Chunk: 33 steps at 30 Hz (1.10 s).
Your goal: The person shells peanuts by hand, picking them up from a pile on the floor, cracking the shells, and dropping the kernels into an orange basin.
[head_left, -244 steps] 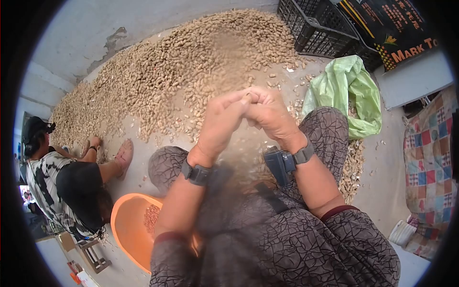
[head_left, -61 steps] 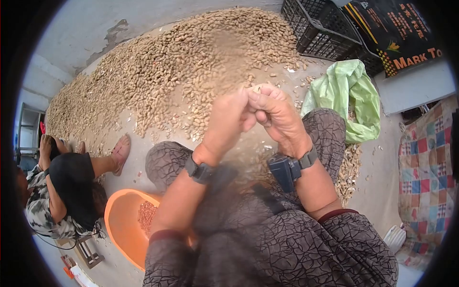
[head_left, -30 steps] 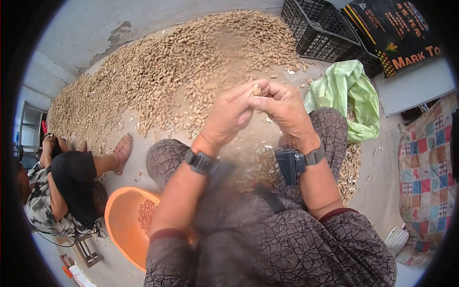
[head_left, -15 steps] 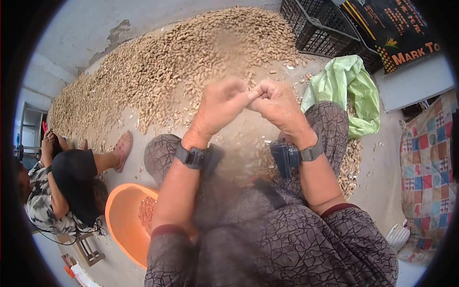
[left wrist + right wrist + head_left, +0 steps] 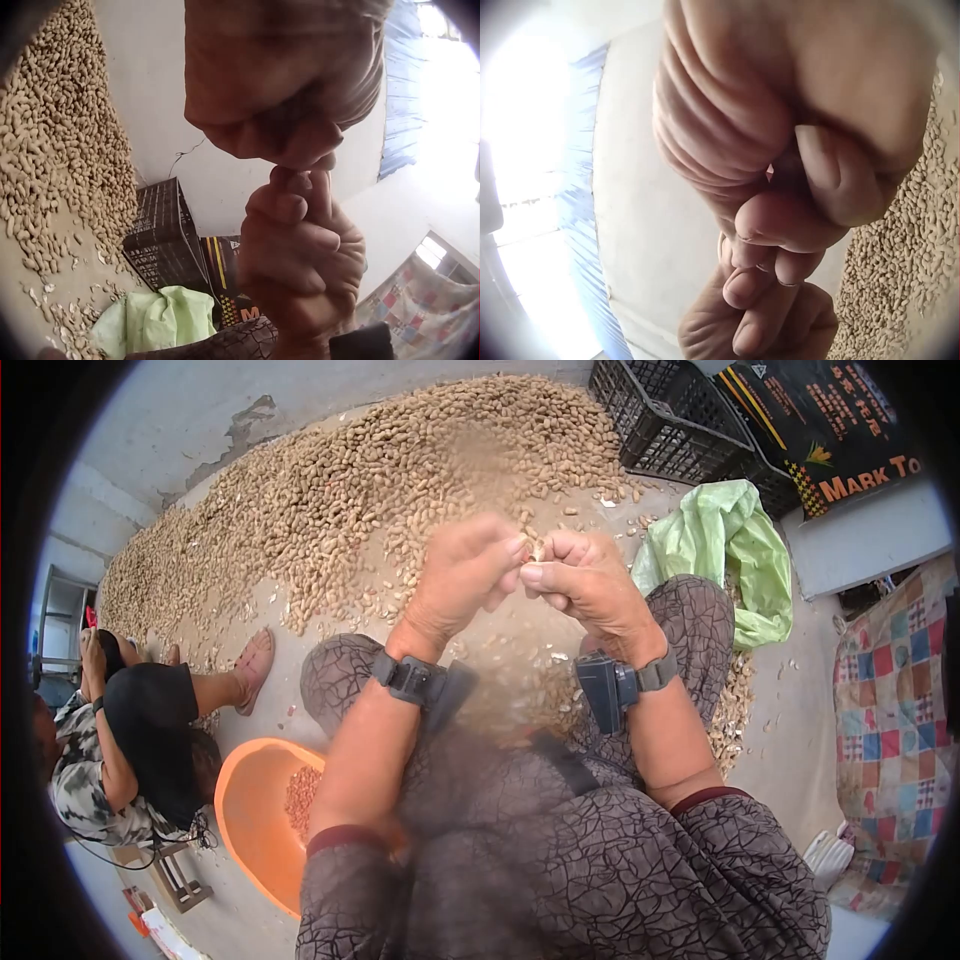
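Peanut pod (image 5: 538, 549) sits between left hand (image 5: 463, 572) and right hand (image 5: 592, 582), curled fingers of each pinching it; judged light, dry, stiff but brittle; best gripped near its ends, with modest pressure.

1 pnut pile (image 5: 330, 510), 1 orng basin (image 5: 243, 810), 1 grn bag (image 5: 685, 545), 1 blk sack (image 5: 830, 435)

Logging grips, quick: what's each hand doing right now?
Left hand: closed, pinching a peanut.
Right hand: closed, pinching the same peanut.
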### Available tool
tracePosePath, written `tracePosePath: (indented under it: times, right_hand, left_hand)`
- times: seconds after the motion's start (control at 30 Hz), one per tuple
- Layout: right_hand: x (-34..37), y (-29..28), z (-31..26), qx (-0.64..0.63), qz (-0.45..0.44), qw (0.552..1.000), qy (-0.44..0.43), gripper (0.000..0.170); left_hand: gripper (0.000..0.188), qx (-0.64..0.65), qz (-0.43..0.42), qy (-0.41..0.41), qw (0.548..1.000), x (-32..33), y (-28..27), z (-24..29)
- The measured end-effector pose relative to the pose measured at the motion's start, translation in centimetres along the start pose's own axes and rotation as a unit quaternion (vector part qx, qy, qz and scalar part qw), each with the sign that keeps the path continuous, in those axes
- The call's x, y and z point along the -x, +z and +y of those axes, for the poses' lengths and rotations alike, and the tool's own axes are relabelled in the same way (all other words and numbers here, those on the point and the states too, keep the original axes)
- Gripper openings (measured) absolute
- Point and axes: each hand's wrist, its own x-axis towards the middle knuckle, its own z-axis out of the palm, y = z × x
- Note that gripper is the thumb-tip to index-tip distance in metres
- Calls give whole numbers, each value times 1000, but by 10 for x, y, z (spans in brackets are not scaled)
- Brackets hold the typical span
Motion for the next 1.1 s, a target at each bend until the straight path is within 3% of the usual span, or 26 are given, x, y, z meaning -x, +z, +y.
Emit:
tracePosePath:
  times: [0.23, 0.53, 0.77, 0.87, 1.1]
  right_hand:
    - [-2, 5, 0, -69, 8, 998, 2, 14]
    - [0, 12, 4, 48, 76, 996, -25, 11]
    - [3, 14, 3, 6, 71, 997, -19, 11]
    - [4, 13, 3, -48, 77, 996, -16, 10]
    - [8, 17, -4, -24, 129, 991, -33, 13]
  left_hand:
    - [15, 152, -15, -14, 988, -5, 3, -13]
    - [16, 82, -15, 12, 996, -3, 8, -14]
    - [17, 105, -1, 14, 994, -5, 7, -18]
    - [19, 147, 23, -24, 989, -3, 10, -13]
    - [16, 142, -23, -31, 989, 1, 7, -11]
